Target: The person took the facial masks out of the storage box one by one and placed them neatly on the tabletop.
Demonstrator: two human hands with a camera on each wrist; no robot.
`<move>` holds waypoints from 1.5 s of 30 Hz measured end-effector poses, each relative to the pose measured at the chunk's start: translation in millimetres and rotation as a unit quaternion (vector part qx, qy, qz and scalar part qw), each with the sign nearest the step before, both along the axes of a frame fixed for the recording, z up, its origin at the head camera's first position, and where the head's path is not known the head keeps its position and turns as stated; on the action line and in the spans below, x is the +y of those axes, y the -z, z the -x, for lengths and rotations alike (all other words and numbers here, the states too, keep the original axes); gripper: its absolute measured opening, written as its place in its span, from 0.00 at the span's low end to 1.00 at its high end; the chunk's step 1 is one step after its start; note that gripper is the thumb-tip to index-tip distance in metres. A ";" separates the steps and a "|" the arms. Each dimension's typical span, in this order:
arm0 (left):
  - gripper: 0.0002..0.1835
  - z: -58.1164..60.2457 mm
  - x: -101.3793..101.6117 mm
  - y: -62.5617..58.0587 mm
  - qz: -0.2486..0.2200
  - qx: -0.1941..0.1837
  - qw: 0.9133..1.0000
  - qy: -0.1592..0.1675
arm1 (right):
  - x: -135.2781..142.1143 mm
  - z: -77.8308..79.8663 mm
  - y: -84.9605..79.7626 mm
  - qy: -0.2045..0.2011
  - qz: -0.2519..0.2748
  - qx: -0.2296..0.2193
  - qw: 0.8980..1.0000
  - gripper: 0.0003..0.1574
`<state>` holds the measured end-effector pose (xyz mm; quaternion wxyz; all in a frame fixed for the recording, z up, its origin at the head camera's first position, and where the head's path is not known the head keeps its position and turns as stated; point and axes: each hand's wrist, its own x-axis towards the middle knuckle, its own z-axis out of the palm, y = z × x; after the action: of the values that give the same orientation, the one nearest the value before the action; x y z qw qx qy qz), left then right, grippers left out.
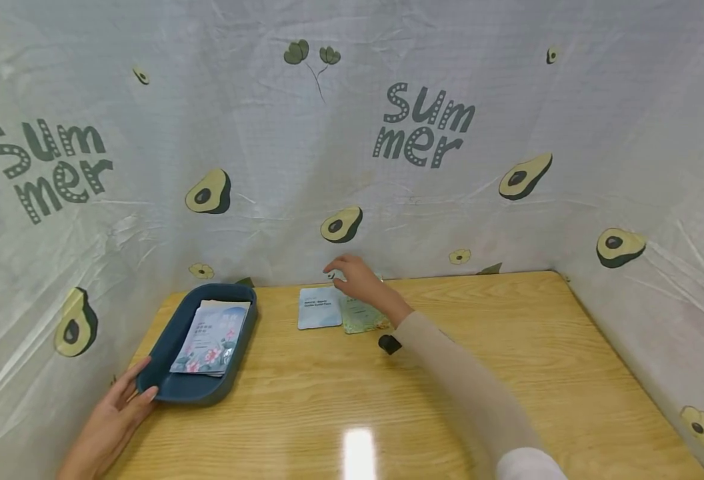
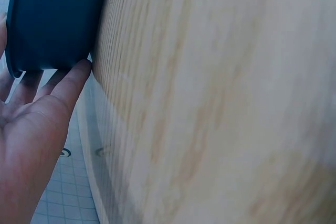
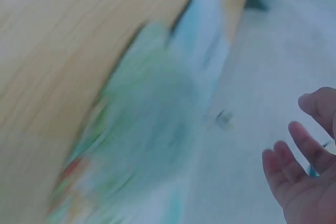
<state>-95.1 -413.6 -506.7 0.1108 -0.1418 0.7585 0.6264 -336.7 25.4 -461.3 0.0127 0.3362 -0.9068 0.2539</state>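
The right arm [image 1: 469, 387] stretches forward, fingers [image 3: 291, 165] loosely bent (left fingers [image 1: 127, 379] spread, lower).

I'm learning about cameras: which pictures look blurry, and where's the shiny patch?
Head view: fairly clear, with a white glare patch on the table, bottom centre; left wrist view: table grain soft, tray dark; right wrist view: green packet badly smeared.

The right arm [image 1: 460, 373] partly hides the green packet [image 1: 362, 321], blurring its print

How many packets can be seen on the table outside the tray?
2: a pale blue packet and, right of it, a green packet partly behind the right hand; more may be hidden.
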 end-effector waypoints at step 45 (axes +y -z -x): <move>0.48 1.5 0.3 0.7 0.003 -0.002 1.000 -0.002 | -222.8 -51.1 -64.6 -0.011 0.006 -0.338 0.941 0.28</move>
<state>-96.7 -413.3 -507.5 0.1101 -0.1450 0.7599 0.6240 -285.6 -197.4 -396.6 -0.2955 0.2404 -0.8525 0.3581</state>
